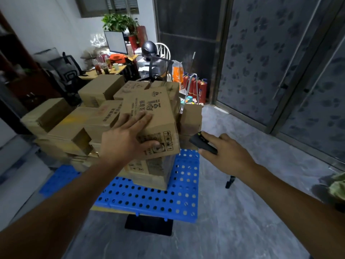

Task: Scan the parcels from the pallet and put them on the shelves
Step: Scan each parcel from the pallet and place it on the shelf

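Two grips share the work: your left grip (128,135) clasps the box (149,107) over its near edge, steadying it atop the stack on the pallet (149,199) at 12 o'clock. Your right grip (227,152) at 3 o'clock holds the scanner (202,143), aimed toward the box, likely to read it.

Small office/stockroom: desk w/ monitor (115,42), cartons (100,88) on blue pallet (149,199).

Blue pallet (149,199): stacked boxes on it. Top box (149,116), tilted, under left hand (127,137), thumb on its near face. Right hand (225,152), right of stack, grips black scanner (202,143).
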Available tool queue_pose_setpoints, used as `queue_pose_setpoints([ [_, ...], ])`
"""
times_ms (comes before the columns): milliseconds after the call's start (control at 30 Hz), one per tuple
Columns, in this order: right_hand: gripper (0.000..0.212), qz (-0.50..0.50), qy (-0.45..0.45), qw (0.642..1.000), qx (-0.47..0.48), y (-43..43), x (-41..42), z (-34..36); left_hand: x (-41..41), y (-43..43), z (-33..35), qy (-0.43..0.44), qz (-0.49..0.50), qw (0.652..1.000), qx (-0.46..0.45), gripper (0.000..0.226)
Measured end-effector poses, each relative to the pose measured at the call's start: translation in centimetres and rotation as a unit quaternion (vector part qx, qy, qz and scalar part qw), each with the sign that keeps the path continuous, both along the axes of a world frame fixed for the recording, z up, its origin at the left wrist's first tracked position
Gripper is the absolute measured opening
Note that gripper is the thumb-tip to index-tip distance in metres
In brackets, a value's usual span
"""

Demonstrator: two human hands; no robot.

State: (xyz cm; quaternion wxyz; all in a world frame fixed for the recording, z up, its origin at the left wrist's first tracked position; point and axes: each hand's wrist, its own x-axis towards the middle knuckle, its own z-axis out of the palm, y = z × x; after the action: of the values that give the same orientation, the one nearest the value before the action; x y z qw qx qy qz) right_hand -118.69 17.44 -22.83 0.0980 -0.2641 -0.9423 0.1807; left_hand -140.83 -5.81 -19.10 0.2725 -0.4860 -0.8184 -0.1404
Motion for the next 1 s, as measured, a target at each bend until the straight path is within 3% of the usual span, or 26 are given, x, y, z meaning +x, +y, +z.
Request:
queue_pose_setpoints([
  [367,0.067,-0.035,0.021,0.999,-0.004,4.4,8.5,-1.1,10.2,5.3,-3.1,0.031,-0.101,0.993,0.046,0.074],
  [567,0.071,-0.045,-0.060,0.997,0.017,5.3,13.5,-5.8,14.2,7.1,-10.1,0.011,-0.150,0.988,0.030,0.073],
  [833,0.063,-0.033,-0.175,0.980,-0.090,1.3,12.3,-15.7,13.5,3.8,-21.8,-0.058,-0.156,0.984,-0.068,0.079],
  [1000,0.057,-0.041,-0.191,0.969,-0.149,-0.2,10.1,-19.1,12.1,2.4,-25.6,-0.081,-0.141,0.984,-0.072,0.063],
])
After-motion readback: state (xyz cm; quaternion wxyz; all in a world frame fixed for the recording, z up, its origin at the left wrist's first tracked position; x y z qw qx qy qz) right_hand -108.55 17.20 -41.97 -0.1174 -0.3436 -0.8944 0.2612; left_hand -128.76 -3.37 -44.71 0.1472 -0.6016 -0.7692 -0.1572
